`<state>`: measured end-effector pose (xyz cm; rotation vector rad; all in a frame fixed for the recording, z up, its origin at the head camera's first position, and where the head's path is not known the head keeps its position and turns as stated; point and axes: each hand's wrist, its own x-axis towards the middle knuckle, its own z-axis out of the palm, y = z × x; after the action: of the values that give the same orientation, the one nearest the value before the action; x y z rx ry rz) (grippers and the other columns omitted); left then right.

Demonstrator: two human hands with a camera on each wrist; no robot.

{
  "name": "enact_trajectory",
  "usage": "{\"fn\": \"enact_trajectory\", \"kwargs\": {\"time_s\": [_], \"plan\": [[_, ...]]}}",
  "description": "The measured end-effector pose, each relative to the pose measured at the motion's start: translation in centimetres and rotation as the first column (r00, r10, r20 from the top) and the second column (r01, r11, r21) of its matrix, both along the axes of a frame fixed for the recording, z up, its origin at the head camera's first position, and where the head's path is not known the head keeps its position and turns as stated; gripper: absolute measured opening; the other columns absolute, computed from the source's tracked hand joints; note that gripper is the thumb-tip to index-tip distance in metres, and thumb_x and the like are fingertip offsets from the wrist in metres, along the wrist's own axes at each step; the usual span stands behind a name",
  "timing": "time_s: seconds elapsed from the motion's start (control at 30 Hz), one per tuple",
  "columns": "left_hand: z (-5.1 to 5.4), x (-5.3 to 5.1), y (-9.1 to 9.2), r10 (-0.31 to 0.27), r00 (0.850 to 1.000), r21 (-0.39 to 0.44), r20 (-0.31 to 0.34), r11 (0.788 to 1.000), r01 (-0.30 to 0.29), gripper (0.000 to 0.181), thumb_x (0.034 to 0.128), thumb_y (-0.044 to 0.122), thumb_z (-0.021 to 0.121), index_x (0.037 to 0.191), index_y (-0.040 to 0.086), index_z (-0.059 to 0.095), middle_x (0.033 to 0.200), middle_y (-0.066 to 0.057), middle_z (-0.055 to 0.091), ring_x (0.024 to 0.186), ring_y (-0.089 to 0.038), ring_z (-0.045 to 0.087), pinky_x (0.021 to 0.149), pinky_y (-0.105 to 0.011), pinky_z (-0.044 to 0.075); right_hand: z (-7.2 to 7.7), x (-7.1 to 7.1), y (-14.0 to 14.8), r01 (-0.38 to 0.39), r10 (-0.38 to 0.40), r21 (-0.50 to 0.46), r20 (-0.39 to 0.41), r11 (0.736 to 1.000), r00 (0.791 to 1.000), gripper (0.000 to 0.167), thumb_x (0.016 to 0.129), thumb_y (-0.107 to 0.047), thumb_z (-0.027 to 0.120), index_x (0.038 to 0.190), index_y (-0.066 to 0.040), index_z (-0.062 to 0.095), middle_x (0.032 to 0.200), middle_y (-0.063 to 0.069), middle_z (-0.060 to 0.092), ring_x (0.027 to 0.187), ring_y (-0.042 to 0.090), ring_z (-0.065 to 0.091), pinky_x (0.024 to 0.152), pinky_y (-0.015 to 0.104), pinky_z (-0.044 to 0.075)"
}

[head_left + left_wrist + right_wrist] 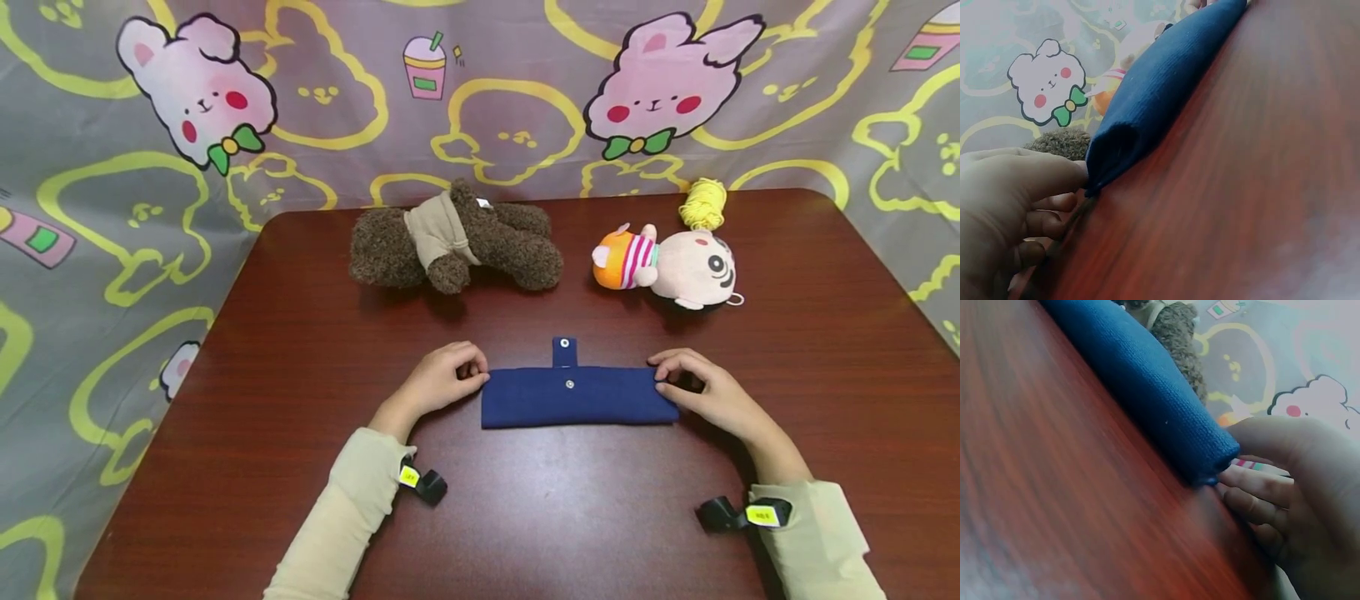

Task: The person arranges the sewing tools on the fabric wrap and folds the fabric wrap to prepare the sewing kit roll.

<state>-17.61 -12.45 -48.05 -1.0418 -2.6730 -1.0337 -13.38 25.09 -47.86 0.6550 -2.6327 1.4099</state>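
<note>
A folded navy cloth [525,398] lies as a long strip on the table, with a snap tab [565,351] sticking out from its far edge and a second snap on its upper face. At its left end, my left hand [447,379] pinches the far corner between thumb and fingers. My right hand [708,392] pinches the opposite end, its thumb on the cloth's edge. The left wrist view shows the folded cloth [1160,75] bulging, with a hollow at the near end. From the right wrist, the cloth [1141,381] looks like a thick roll of layers.
A brown teddy bear [495,233] in a beige top lies beyond the cloth on the dark wooden table [315,333]. To its right lies a plush doll [690,268] in orange and stripes, with a yellow yarn bundle [703,204] behind. A patterned curtain [510,50] hangs along the back.
</note>
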Motion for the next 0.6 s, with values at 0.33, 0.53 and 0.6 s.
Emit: {"fn": "enact_trajectory", "kwargs": {"time_s": [0.33, 0.53, 0.6], "plan": [[0.01, 0.45, -0.32, -0.07, 0.997, 0.048, 0.015, 0.996, 0.069, 0.017, 0.0744, 0.02, 0.071, 0.084, 0.014, 0.059, 0.075, 0.005, 0.053, 0.069, -0.006, 0.048, 0.063, -0.023, 0.04, 0.41, 0.42, 0.45, -0.107, 0.106, 0.048, 0.026, 0.993, 0.994, 0.036, 0.067, 0.002, 0.073, 0.097, -0.009, 0.056, 0.112, 0.014, 0.052, 0.091, 0.004, 0.042, 0.072, 0.019, 0.032], [0.45, 0.94, -0.33, -0.038, 0.997, -0.095, 0.074, 0.994, 0.045, 0.039, 0.0667, 0.04, 0.075, 0.091, 0.018, 0.054, 0.085, 0.009, 0.049, 0.081, -0.005, 0.045, 0.075, -0.028, 0.034, 0.4, 0.4, 0.69, -0.135, 0.135, 0.063, 0.017, 0.989, 0.991, 0.04, 0.065, 0.002, 0.075, 0.099, -0.008, 0.054, 0.113, 0.014, 0.05, 0.095, 0.002, 0.039, 0.077, 0.017, 0.029], [0.56, 1.02, -0.27, -0.041, 0.996, -0.123, 0.082, 0.991, 0.051, 0.041, 0.0658, 0.041, 0.075, 0.091, 0.018, 0.053, 0.087, 0.008, 0.049, 0.084, -0.006, 0.045, 0.077, -0.03, 0.034, 0.41, 0.35, 0.84, -0.144, 0.143, 0.061, 0.023, 0.988, 0.989, 0.041, 0.065, 0.002, 0.074, 0.099, -0.008, 0.054, 0.114, 0.014, 0.049, 0.095, 0.002, 0.039, 0.077, 0.018, 0.029]]}}
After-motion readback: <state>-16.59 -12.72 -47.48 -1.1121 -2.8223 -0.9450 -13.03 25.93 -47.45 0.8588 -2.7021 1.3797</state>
